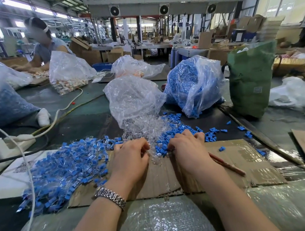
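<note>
Both hands work at the middle of a flat brown cardboard sheet (236,156) lying on the dark green tabletop (87,119). The left hand (131,157), with a silver metal link watch (110,196) on its wrist, has its fingers curled in toward the thumb at the near edge of the small clear plastic pieces (145,130). I cannot tell whether it pinches 1 of them. The right hand (187,149) has its fingers bent down into the small blue plastic pieces (162,145); its grip is hidden, so I cannot tell what it holds.

The clear pieces spill from a crumpled clear plastic bag (134,98) at 12 o'clock from the hands. The blue ones lie between the hands and scatter toward 2 o'clock, below a clear bag full of blue pieces (194,84). A heap of joined blue-and-clear pieces (65,167) lies at 9 o'clock, just beside the left hand. A thin red-brown stick (226,164) lies at 4 o'clock, touching the right wrist. A tall green bag (251,77) stands at 2 o'clock.
</note>
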The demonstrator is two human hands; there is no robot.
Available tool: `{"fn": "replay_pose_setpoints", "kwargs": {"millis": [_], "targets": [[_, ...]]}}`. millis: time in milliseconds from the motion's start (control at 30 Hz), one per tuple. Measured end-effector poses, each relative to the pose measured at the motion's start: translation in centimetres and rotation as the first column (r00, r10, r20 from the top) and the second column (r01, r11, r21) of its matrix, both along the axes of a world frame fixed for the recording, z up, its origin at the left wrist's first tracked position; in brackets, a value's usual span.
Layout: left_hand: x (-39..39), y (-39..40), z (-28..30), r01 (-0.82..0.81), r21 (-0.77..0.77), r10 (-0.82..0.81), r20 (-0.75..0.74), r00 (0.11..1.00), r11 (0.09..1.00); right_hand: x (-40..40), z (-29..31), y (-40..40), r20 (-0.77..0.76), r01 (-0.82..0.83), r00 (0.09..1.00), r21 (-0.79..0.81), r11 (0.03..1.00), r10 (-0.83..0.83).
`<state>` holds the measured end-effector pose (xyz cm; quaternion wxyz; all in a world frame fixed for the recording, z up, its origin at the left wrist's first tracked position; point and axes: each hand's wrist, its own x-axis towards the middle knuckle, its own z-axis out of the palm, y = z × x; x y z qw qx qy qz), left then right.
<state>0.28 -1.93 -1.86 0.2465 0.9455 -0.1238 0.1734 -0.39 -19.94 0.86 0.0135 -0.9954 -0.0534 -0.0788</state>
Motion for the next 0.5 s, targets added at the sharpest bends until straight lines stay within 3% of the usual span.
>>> {"fn": "replay_pose_setpoints", "kwargs": {"millis": [67,167,300,367,500], "targets": [[0.0,0.1,0.1,0.000,-0.048,0.000,-0.004,1.000,0.999,0.2,-0.7,-0.1,0.015,0.004,1.000,0.040,0.999,-0.004],[-0.2,0.2,0.6,0.019,-0.246,-0.034,-0.057,0.998,0.969,0.2,-1.3,-0.2,0.039,0.002,0.999,0.111,0.994,-0.006],[-0.4,0.8,1.4,0.028,-0.520,-0.147,-0.190,0.971,0.854,-0.1,-1.7,-0.5,0.200,-0.093,0.979,0.327,0.940,0.027],[-0.4,1.1,1.6,0.027,-0.643,-0.237,-0.242,0.941,0.765,-0.5,-1.5,-0.5,0.271,-0.147,0.962,0.558,0.817,-0.013],[-0.7,1.3,1.7,0.036,-0.770,-0.371,-0.265,0.890,0.637,-1.0,-0.8,-0.4,0.120,-0.107,0.993,0.895,0.432,-0.003]]}}
